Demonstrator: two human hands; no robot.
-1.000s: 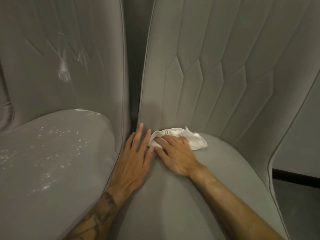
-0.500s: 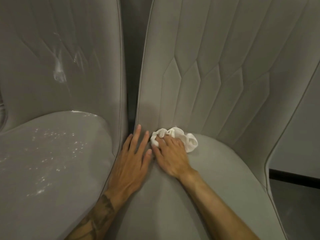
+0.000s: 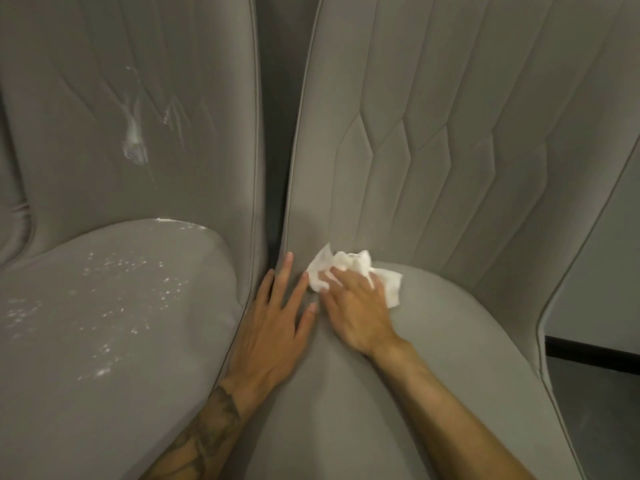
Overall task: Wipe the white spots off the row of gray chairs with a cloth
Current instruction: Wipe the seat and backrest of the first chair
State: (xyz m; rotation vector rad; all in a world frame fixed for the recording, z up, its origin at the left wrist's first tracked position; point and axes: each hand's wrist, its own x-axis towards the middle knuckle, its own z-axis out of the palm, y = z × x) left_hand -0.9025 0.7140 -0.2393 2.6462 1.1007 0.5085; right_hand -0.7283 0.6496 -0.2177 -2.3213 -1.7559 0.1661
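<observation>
Right grip (image 3: 356, 306), flat-fingered, presses cloth (image 3: 349, 263) on gray chair (image 3: 450, 358); left grip (image 3: 273, 327) rests flat.

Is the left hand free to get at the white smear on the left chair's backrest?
Probably yes: the left hand lies flat and empty, nothing stands between it and the smear, though the cloth is under the right hand.
</observation>
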